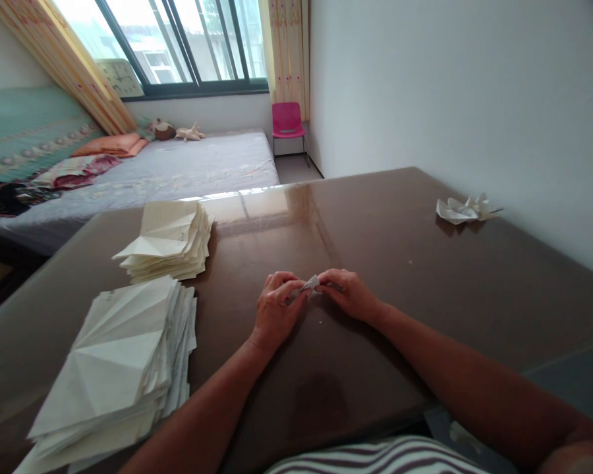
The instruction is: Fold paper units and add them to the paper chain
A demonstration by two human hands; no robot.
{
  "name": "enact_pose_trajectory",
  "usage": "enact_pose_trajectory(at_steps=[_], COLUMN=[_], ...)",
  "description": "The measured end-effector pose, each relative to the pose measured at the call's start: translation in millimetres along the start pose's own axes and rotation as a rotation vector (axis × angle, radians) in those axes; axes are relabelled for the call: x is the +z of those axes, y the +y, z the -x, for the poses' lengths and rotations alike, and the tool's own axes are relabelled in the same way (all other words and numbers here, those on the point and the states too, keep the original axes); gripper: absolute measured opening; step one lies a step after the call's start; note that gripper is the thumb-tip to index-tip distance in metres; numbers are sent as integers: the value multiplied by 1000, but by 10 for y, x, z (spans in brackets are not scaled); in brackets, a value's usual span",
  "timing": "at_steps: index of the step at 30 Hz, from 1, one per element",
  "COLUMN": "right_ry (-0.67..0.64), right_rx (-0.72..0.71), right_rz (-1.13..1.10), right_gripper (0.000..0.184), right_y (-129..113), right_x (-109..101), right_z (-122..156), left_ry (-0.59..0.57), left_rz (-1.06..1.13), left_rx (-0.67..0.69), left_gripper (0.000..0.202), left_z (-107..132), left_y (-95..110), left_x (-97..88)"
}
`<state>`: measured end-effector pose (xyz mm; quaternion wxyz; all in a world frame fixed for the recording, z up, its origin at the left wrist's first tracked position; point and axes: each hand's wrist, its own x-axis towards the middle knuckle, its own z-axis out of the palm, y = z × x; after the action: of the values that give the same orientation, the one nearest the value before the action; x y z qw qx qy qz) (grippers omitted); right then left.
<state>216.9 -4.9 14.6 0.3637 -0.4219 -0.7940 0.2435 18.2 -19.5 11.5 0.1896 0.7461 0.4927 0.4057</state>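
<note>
From afar, I'm seeing the left hand (pixel 279 306) and right hand (pixel 352 295) pinching a small folded paper (pixel 311 283) between them, over the brown table (pixel 375 230), right of the nearer paper stack (pixel 113 359).

Dark-and-white striped top (pixel 390 457) (gently curving in pattern), bare forearms (pixel 439 352).

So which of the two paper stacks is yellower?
The farther stack, the one closer to the bed: its sheets look cream, while the nearer stack looks whiter.
</note>
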Motion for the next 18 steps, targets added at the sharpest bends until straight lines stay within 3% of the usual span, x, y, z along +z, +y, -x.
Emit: enact_pose_trajectory(at_steps=[8, 13, 18], right_ry=[-115, -129, -146], right_rx=[147, 150, 141], right_rz=[-221, -212, -119], right_gripper=[22, 30, 28], right_y=[-43, -35, 25], right_x=[-11, 5, 17], right_z=[-12, -12, 5], left_ry=[-204, -271, -194], left_rz=[174, 78, 35], left_rx=[-208, -162, -68], left_gripper=[29, 25, 16], left_z=[-36, -43, -30], left_y=[30, 49, 77], left_x=[-26, -34, -2])
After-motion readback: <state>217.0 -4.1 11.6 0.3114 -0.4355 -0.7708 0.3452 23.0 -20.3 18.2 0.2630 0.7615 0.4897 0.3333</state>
